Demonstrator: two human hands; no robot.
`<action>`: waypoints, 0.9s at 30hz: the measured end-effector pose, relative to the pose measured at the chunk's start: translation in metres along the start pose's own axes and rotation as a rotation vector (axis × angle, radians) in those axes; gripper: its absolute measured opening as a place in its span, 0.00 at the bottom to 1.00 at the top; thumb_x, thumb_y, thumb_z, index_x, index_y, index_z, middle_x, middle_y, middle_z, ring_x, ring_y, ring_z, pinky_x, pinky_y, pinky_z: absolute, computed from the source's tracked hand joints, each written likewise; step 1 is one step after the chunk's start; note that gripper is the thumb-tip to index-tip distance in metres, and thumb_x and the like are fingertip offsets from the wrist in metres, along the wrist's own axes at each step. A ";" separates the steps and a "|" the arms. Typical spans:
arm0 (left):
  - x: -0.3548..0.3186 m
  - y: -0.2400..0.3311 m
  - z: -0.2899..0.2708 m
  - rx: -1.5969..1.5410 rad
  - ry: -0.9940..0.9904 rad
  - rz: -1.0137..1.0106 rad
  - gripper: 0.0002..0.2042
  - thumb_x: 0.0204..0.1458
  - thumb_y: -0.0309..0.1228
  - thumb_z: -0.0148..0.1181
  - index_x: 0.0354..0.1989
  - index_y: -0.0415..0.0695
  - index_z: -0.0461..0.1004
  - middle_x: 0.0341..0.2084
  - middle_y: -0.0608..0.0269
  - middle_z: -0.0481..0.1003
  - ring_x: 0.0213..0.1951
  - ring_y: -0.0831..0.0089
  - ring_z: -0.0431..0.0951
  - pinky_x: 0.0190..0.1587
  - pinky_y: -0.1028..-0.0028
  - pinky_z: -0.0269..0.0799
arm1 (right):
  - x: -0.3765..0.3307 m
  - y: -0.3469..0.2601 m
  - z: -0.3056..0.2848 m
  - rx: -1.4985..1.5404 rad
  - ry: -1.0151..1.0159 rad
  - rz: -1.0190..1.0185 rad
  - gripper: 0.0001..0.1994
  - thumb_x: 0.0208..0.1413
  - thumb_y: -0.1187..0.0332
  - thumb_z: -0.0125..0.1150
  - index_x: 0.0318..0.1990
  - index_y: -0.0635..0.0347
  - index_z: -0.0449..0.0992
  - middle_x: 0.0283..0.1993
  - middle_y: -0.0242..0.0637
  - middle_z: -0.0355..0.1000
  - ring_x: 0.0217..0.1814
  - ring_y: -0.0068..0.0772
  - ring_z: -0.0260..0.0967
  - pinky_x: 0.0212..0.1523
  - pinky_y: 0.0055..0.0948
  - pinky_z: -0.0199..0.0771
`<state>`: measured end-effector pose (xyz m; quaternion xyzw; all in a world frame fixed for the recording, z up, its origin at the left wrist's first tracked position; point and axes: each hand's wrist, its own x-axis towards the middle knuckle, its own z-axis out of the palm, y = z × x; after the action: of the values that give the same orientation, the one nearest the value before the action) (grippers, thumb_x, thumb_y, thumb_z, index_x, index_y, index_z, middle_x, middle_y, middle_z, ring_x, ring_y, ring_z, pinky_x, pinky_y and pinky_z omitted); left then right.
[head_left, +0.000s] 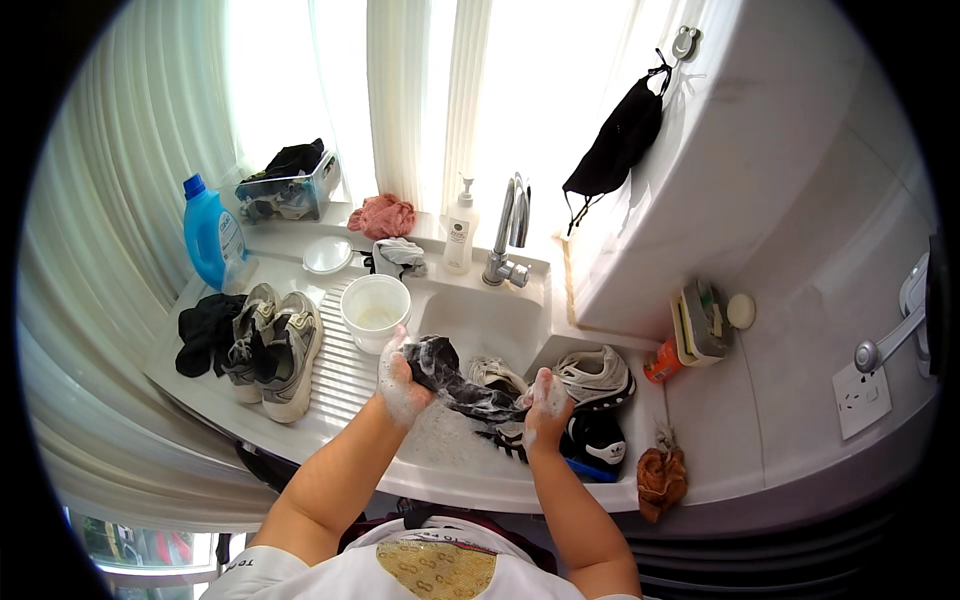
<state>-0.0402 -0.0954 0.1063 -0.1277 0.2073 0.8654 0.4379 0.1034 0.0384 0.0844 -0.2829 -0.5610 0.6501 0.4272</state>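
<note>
A dark wet cloth (462, 385) is stretched between both hands over the white sink (470, 320), where suds and drips are caught by the basin. The left hand (403, 385), thick with foam, is closed around the cloth's bunched upper end, while the right hand (546, 400) is clamped on the lower end; the cloth thus runs from the left hand down and across to the right, held taut just above the basin.

Under the cloth, a light sneaker (497, 375) lies in the sink, and a white sneaker (597, 375) and a black sneaker with white stripes (590, 440) lie at the right edge, near the right hand. On the ribbed draining board (345, 385) to the left, a pair of grey sneakers (272, 350) is set beside dark garments (205, 330), well apart from the water. A white cup (375, 310) stands just beside the left hand (its contents cannot be made out). A soap pump bottle (460, 230) and a blue detergent bottle (210, 232) are kept on the ledge behind, by the tap (508, 235).
</note>
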 end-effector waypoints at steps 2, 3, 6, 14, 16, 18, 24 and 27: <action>0.000 0.008 0.005 -0.035 0.000 0.013 0.24 0.56 0.52 0.43 0.37 0.40 0.70 0.31 0.54 0.75 0.34 0.58 0.75 0.41 0.59 0.72 | -0.004 0.003 -0.007 -0.125 -0.125 -0.080 0.16 0.57 0.58 0.56 0.23 0.60 0.69 0.17 0.24 0.58 0.19 0.17 0.54 0.21 0.20 0.55; -0.002 0.010 0.011 -0.023 0.003 0.022 0.22 0.56 0.51 0.44 0.34 0.42 0.70 0.28 0.56 0.74 0.32 0.60 0.75 0.39 0.60 0.72 | -0.008 0.002 -0.006 -0.259 -0.189 -0.102 0.15 0.55 0.59 0.59 0.25 0.62 0.71 0.18 0.25 0.60 0.20 0.18 0.56 0.22 0.20 0.57; -0.014 0.003 0.031 0.012 -0.013 0.041 0.19 0.57 0.49 0.45 0.25 0.47 0.68 0.20 0.62 0.71 0.26 0.64 0.74 0.34 0.63 0.72 | -0.010 0.002 -0.007 -0.565 -0.629 0.008 0.21 0.43 0.53 0.67 0.36 0.63 0.76 0.22 0.35 0.67 0.24 0.28 0.63 0.29 0.26 0.65; -0.002 -0.007 -0.003 0.521 -0.159 0.081 0.14 0.55 0.46 0.52 0.25 0.51 0.69 0.20 0.69 0.70 0.24 0.74 0.73 0.29 0.71 0.70 | -0.004 0.014 -0.003 -0.556 -0.302 -0.286 0.18 0.34 0.75 0.67 0.36 0.65 0.71 0.36 0.46 0.70 0.39 0.43 0.69 0.41 0.31 0.68; -0.013 -0.015 -0.001 0.774 0.081 -0.037 0.15 0.53 0.46 0.55 0.36 0.48 0.66 0.28 0.68 0.72 0.30 0.75 0.73 0.34 0.70 0.71 | 0.000 0.013 -0.007 -0.498 -0.232 -0.219 0.18 0.35 0.76 0.66 0.39 0.64 0.71 0.33 0.45 0.72 0.37 0.41 0.71 0.40 0.30 0.70; -0.019 -0.021 0.003 0.691 0.062 -0.314 0.20 0.52 0.46 0.57 0.46 0.45 0.65 0.33 0.64 0.72 0.34 0.73 0.74 0.37 0.69 0.72 | 0.002 0.004 -0.007 -0.510 -0.283 -0.287 0.19 0.37 0.75 0.65 0.41 0.64 0.71 0.32 0.43 0.72 0.36 0.39 0.72 0.39 0.29 0.70; -0.010 -0.029 -0.021 0.812 -0.173 -0.047 0.19 0.47 0.27 0.61 0.49 0.39 0.66 0.37 0.59 0.73 0.35 0.74 0.75 0.38 0.77 0.73 | -0.002 -0.005 -0.013 0.134 -0.557 0.502 0.16 0.45 0.74 0.63 0.43 0.67 0.70 0.33 0.33 0.71 0.35 0.29 0.71 0.38 0.25 0.72; -0.017 -0.035 -0.002 1.157 -0.096 0.185 0.19 0.42 0.19 0.59 0.46 0.38 0.68 0.37 0.61 0.73 0.35 0.77 0.74 0.37 0.80 0.71 | 0.002 -0.013 -0.014 0.450 -0.551 0.769 0.13 0.47 0.75 0.61 0.41 0.67 0.70 0.34 0.35 0.70 0.32 0.25 0.69 0.35 0.21 0.71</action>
<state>-0.0022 -0.0899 0.1023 0.1901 0.6362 0.6510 0.3678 0.1173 0.0472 0.0946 -0.1883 -0.3546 0.9148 0.0445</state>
